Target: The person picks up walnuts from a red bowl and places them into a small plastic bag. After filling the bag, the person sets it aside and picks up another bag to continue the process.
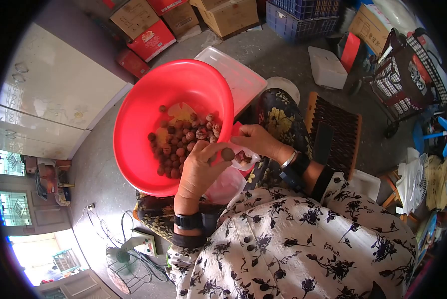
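Observation:
A big red basin (128,144) sits at my lap, with many round brown balls (171,159) about the size of walnuts in it; some look lighter or wrapped. My left hand (199,167) is at the basin's right side, thumb and fingers closed round one brown ball (227,154). Close by, my right hand (259,142) has its fingers bent and pinched at the edge of a thin pinkish-white plastic bag (253,160). Reddish-brown pieces show inside the bag's mouth. More of the pale bag hangs below my left hand.
A white plastic lid or tray (233,74) lies behind the basin. To the right stand a beaded wooden seat (335,134) with a dark phone on it and a wheeled cart (400,82). Boxes (228,17) and blue crates (303,22) line the back. A fan (121,261) and cables lie lower left.

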Tool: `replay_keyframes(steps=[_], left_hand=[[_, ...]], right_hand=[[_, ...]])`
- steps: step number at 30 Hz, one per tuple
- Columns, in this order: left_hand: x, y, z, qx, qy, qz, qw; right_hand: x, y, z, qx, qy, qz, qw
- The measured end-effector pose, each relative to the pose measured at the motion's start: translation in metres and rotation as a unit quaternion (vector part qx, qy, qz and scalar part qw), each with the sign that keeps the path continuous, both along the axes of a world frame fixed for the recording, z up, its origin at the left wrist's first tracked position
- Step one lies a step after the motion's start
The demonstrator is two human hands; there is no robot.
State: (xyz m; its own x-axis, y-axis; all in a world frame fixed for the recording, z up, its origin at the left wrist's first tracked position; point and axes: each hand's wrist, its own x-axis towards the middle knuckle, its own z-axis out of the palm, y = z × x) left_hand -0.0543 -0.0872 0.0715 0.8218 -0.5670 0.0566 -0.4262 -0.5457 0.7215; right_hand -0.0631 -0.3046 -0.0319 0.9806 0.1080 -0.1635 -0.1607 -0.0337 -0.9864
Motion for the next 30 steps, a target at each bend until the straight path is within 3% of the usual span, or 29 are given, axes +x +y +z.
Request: replay_keyframes(steps=[4,7,9,10,12,13,15,21,30], left_hand=[[0.001,-0.002,-0.004,0.005,-0.004,0.007,1.000],[0.010,0.009,-0.020,-0.053,0.019,0.004,0.998],[0.012,0.016,-0.026,-0.190,0.167,0.043,0.966],[0.012,0.018,-0.026,-0.189,0.166,0.044,0.967],[0.012,0.023,-0.026,-0.305,0.284,0.094,0.904],[0.011,0.024,-0.025,-0.304,0.283,0.095,0.905],[0.009,0.026,-0.023,-0.393,0.353,0.156,0.834],[0.015,0.043,-0.044,-0.496,0.366,0.060,0.785],[0.014,0.045,-0.045,-0.511,0.356,0.052,0.781]], right_hand=[[0.000,0.000,-0.003,-0.007,-0.017,-0.002,1.000],[0.002,0.000,-0.008,0.011,-0.007,-0.005,1.000],[0.002,-0.001,-0.005,-0.012,-0.001,0.001,1.000],[0.001,0.000,-0.004,-0.011,-0.002,0.002,1.000],[0.000,0.003,-0.002,-0.001,-0.038,-0.017,0.999],[-0.001,0.003,0.000,0.000,-0.039,-0.016,0.999],[-0.001,0.003,0.002,0.013,0.001,-0.020,1.000],[0.000,0.002,-0.001,0.013,0.017,-0.017,1.000],[0.000,0.000,0.004,0.005,0.033,-0.011,0.999]])
